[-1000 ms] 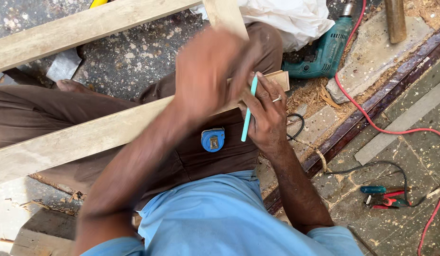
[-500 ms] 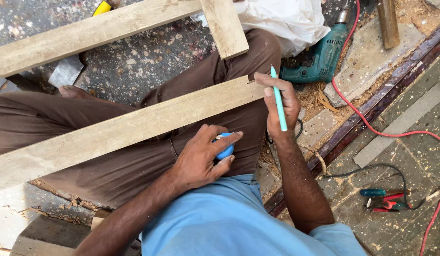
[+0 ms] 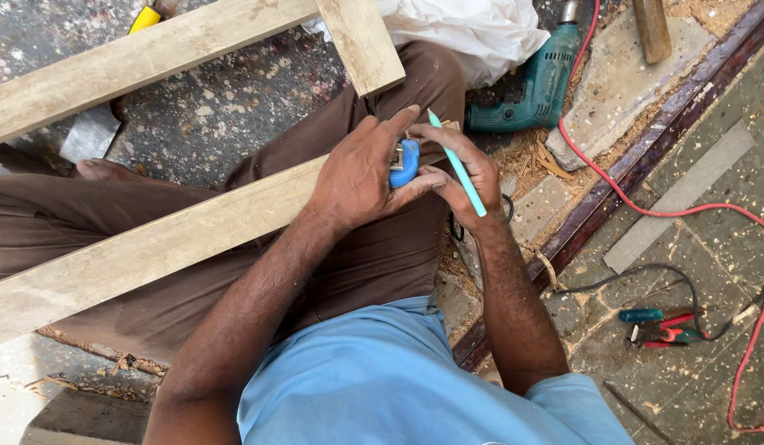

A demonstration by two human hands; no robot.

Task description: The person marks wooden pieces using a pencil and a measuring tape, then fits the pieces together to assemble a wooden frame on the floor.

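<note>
The left hand [image 3: 357, 177] grasps a blue tape measure [image 3: 405, 162] at the plank's [image 3: 151, 247] end. At its 3 o'clock, the right hand [image 3: 464, 177] touches the tape measure, pinching a teal pencil [image 3: 457, 165]. A drill [image 3: 534, 86] lies at 1 o'clock.

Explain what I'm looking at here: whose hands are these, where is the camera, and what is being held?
The camera sits on a person's head and looks down, so you see their own two bare arms, blue shirt and brown trousers. No machine is involved. A long plank lies across their lap, and a second plank lies further off on the speckled floor. The left hand grips a small blue tape measure at the plank's end. The right hand touches it too and holds a light green pencil between its fingers. Nearby lie a green drill, a red cable, a white cloth and pliers.
</note>
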